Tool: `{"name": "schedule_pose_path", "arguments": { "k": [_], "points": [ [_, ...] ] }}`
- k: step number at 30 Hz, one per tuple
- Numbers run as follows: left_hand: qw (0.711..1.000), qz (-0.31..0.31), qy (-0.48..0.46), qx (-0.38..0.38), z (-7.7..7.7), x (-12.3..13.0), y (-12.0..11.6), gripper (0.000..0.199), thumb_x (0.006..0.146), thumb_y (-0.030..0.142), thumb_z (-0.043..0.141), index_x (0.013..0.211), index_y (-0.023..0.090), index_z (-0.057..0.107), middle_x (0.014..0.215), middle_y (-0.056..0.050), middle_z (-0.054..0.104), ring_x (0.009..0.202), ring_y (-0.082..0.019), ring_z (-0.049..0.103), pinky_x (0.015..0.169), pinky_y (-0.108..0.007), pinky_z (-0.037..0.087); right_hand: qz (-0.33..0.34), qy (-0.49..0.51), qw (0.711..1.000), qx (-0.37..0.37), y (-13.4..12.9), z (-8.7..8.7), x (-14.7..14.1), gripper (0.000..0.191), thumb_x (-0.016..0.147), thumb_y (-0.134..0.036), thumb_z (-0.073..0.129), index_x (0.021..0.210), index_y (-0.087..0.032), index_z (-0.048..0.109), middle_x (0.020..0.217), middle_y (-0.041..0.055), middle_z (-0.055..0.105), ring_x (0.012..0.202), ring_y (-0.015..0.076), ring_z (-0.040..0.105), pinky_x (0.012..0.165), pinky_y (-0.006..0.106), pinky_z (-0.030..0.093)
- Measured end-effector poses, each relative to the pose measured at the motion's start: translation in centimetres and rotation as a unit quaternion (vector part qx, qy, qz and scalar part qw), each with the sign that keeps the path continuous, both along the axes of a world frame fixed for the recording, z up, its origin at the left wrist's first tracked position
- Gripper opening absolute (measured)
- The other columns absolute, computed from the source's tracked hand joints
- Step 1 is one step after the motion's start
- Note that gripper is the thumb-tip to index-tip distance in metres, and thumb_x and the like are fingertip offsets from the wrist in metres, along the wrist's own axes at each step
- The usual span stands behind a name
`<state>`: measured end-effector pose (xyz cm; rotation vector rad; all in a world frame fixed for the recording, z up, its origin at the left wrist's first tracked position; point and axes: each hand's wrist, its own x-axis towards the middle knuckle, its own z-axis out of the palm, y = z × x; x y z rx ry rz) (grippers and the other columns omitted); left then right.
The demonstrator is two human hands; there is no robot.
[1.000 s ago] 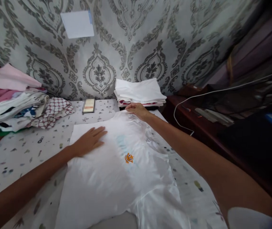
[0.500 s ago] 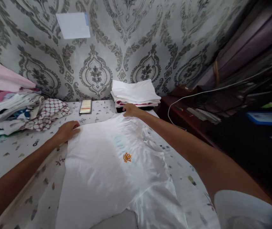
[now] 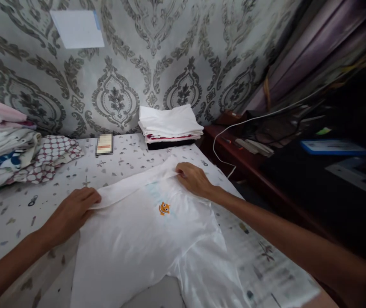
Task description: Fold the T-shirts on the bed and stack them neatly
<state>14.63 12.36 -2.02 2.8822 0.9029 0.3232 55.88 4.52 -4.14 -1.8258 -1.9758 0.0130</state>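
Note:
A white T-shirt with a small orange cartoon face lies spread on the patterned sheet. Its far edge is lifted and partly folded over toward me. My left hand pinches the shirt at the left end of that edge. At the right end, near the shoulder, my right hand has its fingers closed on the fabric. Beyond the shirt, close to the wall, sits a stack of folded clothes, white on top and black at the bottom.
A heap of clothes lies at the left. A small boxlike item rests near the patterned wall. On the right stands a dark red furniture top with a white cable and a blue-edged item.
Both hands have come nearer to me, bringing the shirt's far edge up and over. The view has shifted to the right.

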Motion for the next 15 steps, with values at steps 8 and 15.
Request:
{"name": "schedule_pose_path", "arguments": {
  "k": [8,15],
  "points": [
    [0.998,0.042,-0.031,-0.028,-0.9,-0.7,1.4,0.021,0.097,0.034,0.038,0.098,0.025,0.058,0.1,-0.007,0.066,0.09,-0.024,0.064,0.074,-0.032,0.048,-0.035,0.073,0.997,-0.004,-1.5,-0.2,-1.0,0.015,0.084,-0.011,0.053,0.089,-0.021,0.064,0.087,0.0037,0.068,0.084,0.0186,0.059,0.076,0.03,0.041],
    [0.987,0.137,-0.034,-0.079,-0.1,-0.2,0.9,0.026,0.096,0.042,0.035,0.097,0.027,0.056,0.099,-0.004,0.068,0.076,-0.022,0.063,0.063,-0.029,0.047,-0.04,0.434,0.899,-0.049,0.3,-0.2,-1.7,0.009,0.08,-0.029,0.061,0.078,-0.02,0.062,0.067,-0.0028,0.06,0.06,0.0124,0.055,0.056,0.024,0.044]
  ]
}}
